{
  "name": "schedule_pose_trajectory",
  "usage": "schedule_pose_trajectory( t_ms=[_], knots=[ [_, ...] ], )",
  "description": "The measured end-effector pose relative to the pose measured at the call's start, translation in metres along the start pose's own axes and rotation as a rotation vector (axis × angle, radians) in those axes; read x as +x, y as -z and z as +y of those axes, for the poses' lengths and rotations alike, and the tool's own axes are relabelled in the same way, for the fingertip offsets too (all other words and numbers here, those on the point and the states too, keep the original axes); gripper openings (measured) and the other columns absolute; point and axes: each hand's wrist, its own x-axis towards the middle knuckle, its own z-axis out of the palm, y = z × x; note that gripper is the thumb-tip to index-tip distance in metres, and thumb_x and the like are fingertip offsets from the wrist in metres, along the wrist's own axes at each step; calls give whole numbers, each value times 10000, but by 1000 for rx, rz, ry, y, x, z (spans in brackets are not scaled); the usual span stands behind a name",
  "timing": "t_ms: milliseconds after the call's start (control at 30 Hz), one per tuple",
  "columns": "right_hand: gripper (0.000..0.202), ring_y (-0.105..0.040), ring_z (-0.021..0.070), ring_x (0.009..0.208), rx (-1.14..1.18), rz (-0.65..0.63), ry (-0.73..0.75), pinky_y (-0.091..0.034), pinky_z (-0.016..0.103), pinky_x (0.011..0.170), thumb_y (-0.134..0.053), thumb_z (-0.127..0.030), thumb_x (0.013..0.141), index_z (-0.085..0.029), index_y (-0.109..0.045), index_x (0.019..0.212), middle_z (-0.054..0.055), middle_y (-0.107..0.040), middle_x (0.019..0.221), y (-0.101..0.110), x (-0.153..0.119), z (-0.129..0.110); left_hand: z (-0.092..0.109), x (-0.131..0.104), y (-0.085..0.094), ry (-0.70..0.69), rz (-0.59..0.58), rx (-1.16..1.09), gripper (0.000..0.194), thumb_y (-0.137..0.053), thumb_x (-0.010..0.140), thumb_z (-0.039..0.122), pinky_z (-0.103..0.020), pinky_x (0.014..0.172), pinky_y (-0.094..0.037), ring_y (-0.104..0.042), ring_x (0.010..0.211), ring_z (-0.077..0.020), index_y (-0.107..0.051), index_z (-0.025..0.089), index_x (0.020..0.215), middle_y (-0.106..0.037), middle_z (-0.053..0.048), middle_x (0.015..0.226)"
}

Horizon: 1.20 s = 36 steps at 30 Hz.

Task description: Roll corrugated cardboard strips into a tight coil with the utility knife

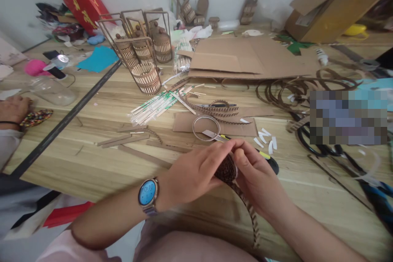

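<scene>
Between my two hands is a tight brown coil of corrugated cardboard strip (226,168), its loose ridged end hanging down toward my lap. My left hand (196,168), below a wristwatch (147,192), wraps round the coil from the left. My right hand (253,170) grips its right edge, thumb bent against the rim. Just beyond my fingers, a thin white ring (194,129) lies partly over a flat cardboard piece (183,123). A yellow and black cutter (264,155) is partly hidden behind my right hand.
Small lidded baskets (147,77) with tall handles stand at the back left. Sticks in wrappers (153,105), cardboard sheets (227,55), coiled brown strips (270,90) and white scraps (258,142) lie about. Another person's hand (14,112) rests at the far left, beside a clear jar (53,91).
</scene>
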Motion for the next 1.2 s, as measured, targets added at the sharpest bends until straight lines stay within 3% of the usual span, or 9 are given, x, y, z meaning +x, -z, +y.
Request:
schedule_pose_trajectory(
  t_ms=[133, 233, 333, 567, 700, 767, 900, 1200],
  knots=[
    [314, -652, 184, 832, -209, -36, 216, -542, 291, 705, -690, -528, 825, -286, -625, 1015, 27, -697, 928, 4, 1, -5, 0, -2, 3, 94, -37, -60, 642, -608, 935, 254, -419, 1032, -519, -555, 1288, -272, -272, 233, 1482, -522, -156, 1416],
    [314, -659, 188, 814, -375, -19, 348, -552, 304, 704, -693, -509, 831, -280, -621, 1033, 40, -695, 934, 5, 1, -7, 1, -3, 6, 129, -69, -115, 510, -628, 923, 275, -397, 1008, -530, -580, 1251, -265, -425, 229, 1389, -532, -142, 1396],
    [370, -646, 203, 820, -507, -23, 424, -553, 324, 714, -693, -545, 814, -270, -639, 1055, 53, -670, 917, 9, 1, -3, 2, -1, 8, 187, -83, -173, 486, -656, 905, 311, -396, 991, -538, -604, 1209, -263, -480, 201, 1345, -566, -138, 1355],
    [588, -646, 209, 865, -450, -76, 414, -559, 360, 787, -746, -591, 721, -328, -574, 1218, 42, -670, 1032, 17, 5, 1, 1, 2, 9, 235, -23, -179, 552, -689, 879, 335, -392, 1027, -515, -580, 1236, -256, -467, 194, 1365, -570, -131, 1355],
    [208, -645, 201, 790, -562, 43, 444, -548, 348, 728, -656, -480, 870, -275, -673, 900, 37, -683, 850, 19, 5, -15, -1, 3, 10, 276, -13, -129, 539, -663, 893, 286, -392, 986, -543, -602, 1194, -251, -451, 234, 1386, -581, -100, 1318],
    [145, -654, 203, 789, -685, 50, 455, -540, 346, 721, -644, -364, 893, -269, -680, 790, 35, -695, 814, 19, 5, -20, -1, 3, 10, 291, -13, -95, 538, -656, 895, 277, -407, 965, -553, -603, 1188, -265, -447, 235, 1389, -573, -109, 1315],
    [65, -683, 204, 786, -841, 25, 477, -541, 348, 711, -665, -259, 840, -289, -721, 831, 13, -739, 840, 17, 5, -22, -2, 2, 10, 287, -11, -39, 547, -676, 879, 239, -407, 931, -566, -608, 1167, -275, -445, 225, 1375, -576, -118, 1301],
    [77, -685, 211, 738, -953, 44, 470, -534, 352, 673, -664, -285, 825, -280, -720, 772, 17, -746, 787, 17, 3, -24, 0, 3, 7, 312, -83, 45, 538, -654, 891, 261, -426, 854, -596, -632, 1122, -296, -437, 212, 1380, -561, -139, 1310]
  ],
)
